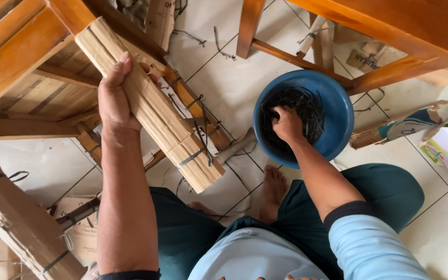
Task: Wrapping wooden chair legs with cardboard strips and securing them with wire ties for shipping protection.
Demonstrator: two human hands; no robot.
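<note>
While the left hand [114, 96] is clamped round a long bundle of flat tan cardboard strips [149, 106] slanting from far left to near right, the right hand [287, 124], fingers curled, digs among dark wire ties in a round blue plastic basin [338, 111] on the white tiled floor [224, 83].

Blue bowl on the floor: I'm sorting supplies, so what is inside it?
The blue bowl holds a tangle of thin dark strips, like ties or bands. The right hand reaches into them, hiding its fingertips, the strips beneath it and the bowl's bottom.
</note>
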